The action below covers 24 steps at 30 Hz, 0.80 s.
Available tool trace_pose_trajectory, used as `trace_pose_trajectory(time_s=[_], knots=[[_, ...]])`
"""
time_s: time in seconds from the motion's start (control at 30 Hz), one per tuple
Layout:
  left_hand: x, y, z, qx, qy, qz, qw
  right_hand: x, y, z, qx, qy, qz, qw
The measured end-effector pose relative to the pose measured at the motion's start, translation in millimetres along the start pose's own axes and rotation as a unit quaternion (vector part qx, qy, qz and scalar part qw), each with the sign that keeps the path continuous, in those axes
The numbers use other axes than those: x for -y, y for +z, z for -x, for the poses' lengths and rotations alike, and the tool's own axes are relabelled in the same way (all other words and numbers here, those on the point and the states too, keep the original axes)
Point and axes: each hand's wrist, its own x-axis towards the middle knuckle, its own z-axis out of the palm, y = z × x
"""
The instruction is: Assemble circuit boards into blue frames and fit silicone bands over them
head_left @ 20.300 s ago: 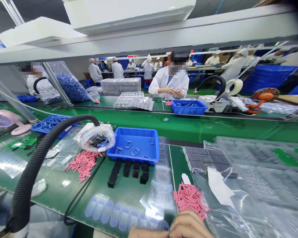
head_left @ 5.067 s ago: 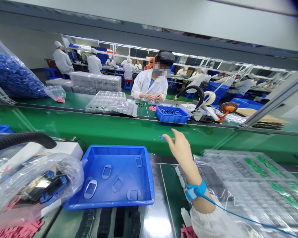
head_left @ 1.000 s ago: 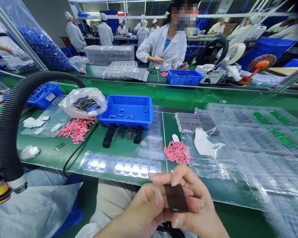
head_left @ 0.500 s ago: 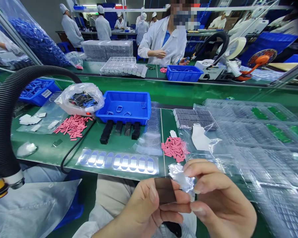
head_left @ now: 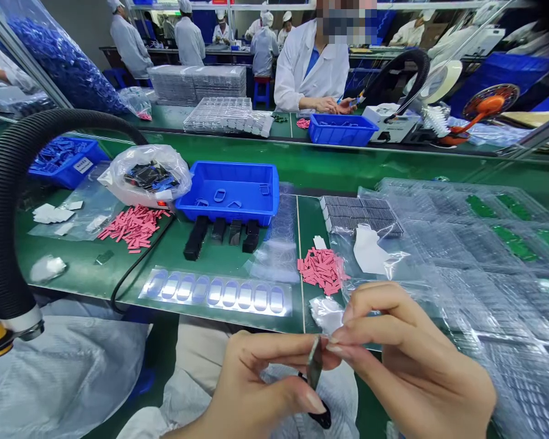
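Note:
My left hand (head_left: 260, 381) grips a thin dark square piece (head_left: 315, 364) between thumb and fingers, above my lap. The piece is turned nearly edge-on to me. Against its upper edge and my left fingertips, my right hand (head_left: 412, 356) is closed in a pinch. Whatever my right fingertips hold is too small to make out. Just beyond the hands lies a crinkled clear bag (head_left: 326, 313) at the table edge. Behind it is a heap of pink strips (head_left: 322, 270).
A blue bin (head_left: 231, 210) with a few blue frames stands mid-table, black stacks (head_left: 196, 239) before it. Clear trays (head_left: 476, 274) cover the right side. A sheet of oval films (head_left: 215, 294) lies near the front edge. A black hose (head_left: 2, 201) arches at left. A co-worker (head_left: 308, 73) sits opposite.
The dark piece has turned from facing me to nearly edge-on. My right fingertips have come together at its edge. The co-worker opposite has brought their hands together over the bench.

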Motion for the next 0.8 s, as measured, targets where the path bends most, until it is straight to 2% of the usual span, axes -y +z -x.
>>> trace_pose_trajectory(time_s=[0.17, 0.5, 0.67, 0.8], knots=[[-8.3, 0.2, -2.4, 0.007, 0.045, -0.096, 0.994, -1.9, 0.6, 0.4, 0.022, -0.011, 0.001, 1.0], [-10.3, 1.6, -7.6, 0.016, 0.101, -0.128, 0.987, -8.0, 2.6, 3.2, 0.02, -0.009, -0.013, 1.0], [-9.7, 4.6, -11.4, -0.007, 0.135, -0.151, 0.979, -14.3, 2.8, 8.3, 0.031, 0.017, -0.032, 0.999], [-9.3, 1.6, -15.2, -0.03, 0.159, -0.228, 0.96, -19.7, 1.6, 12.5, 0.012, 0.023, -0.063, 0.998]])
